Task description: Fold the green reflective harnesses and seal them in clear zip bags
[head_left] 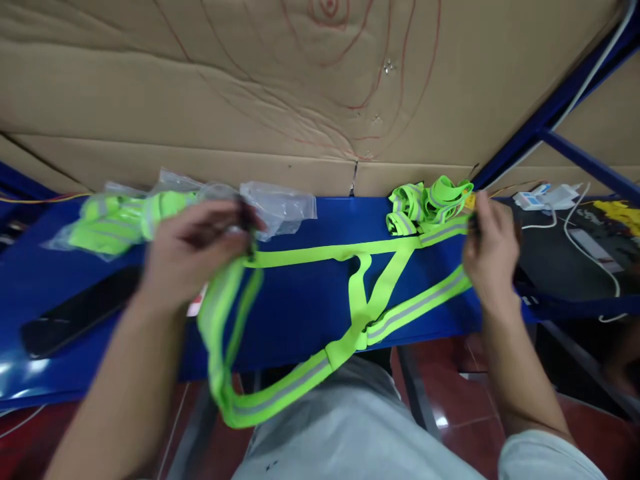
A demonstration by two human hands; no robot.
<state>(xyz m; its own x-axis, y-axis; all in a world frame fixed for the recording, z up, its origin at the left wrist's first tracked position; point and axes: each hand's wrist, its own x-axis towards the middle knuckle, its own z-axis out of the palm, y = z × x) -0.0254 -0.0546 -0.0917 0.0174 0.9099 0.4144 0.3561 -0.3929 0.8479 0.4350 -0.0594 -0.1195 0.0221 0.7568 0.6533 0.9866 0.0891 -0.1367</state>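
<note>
A neon-green reflective strap harness [365,293] with grey stripes is stretched between my hands over a blue table [300,307]. My left hand [193,250] is closed on its left end, where a loop of strap hangs down past the table edge toward my lap. My right hand [490,253] is closed on the right end, pinching the straps near a dark buckle. Both hands are blurred by motion.
Packed green harnesses in clear plastic bags [125,217] lie at the left back. A bundle of loose green straps [430,203] sits at the back right. A black flat object [75,313] lies at the left. Cardboard [280,87] backs the table. White chargers and cables [550,197] are at the right.
</note>
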